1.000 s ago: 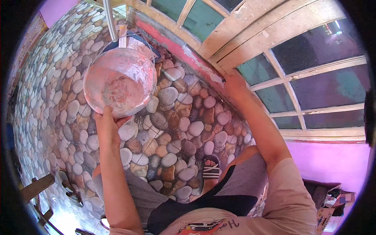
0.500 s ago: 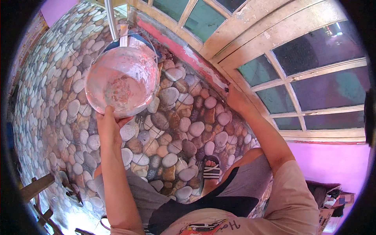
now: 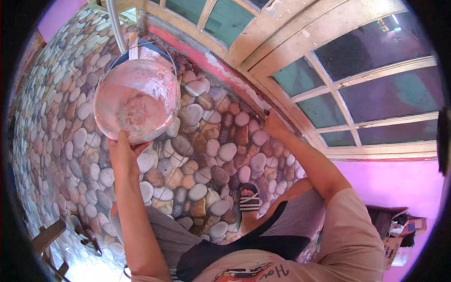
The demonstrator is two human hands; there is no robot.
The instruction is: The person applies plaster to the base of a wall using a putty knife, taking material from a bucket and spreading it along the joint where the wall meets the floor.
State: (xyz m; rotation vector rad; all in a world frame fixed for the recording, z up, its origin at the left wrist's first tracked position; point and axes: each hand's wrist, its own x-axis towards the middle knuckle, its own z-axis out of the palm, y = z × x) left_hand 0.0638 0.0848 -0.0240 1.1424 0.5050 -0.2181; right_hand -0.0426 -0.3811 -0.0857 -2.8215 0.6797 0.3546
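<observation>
My left hand (image 3: pixel 126 152) grips the near rim of a round bucket (image 3: pixel 136 105), thumb over the edge. The bucket is tipped so its mouth faces me; its inside is smeared with pinkish paint, and a thin wire handle arches over the far side. My right hand (image 3: pixel 276 126) is closed at the base of the wooden door frame, beside the red-painted strip (image 3: pixel 209 61). Something small and dark shows at its fingertips, mostly hidden by the hand, so its kind is unclear.
Pebble-patterned flooring (image 3: pixel 202 155) spreads around my sandalled foot (image 3: pixel 249 199). Worn cream doors with glass panes (image 3: pixel 376 96) stand at right. Beyond the bucket is a pale pole (image 3: pixel 115 26). Wooden furniture parts (image 3: pixel 49 235) lie lower left, and boxes (image 3: pixel 394 244) lower right.
The view has shifted slightly, so the doors and floor sit further left. My right hand has slid a little nearer to me along the frame's base. The left hand keeps hold of the bucket.
</observation>
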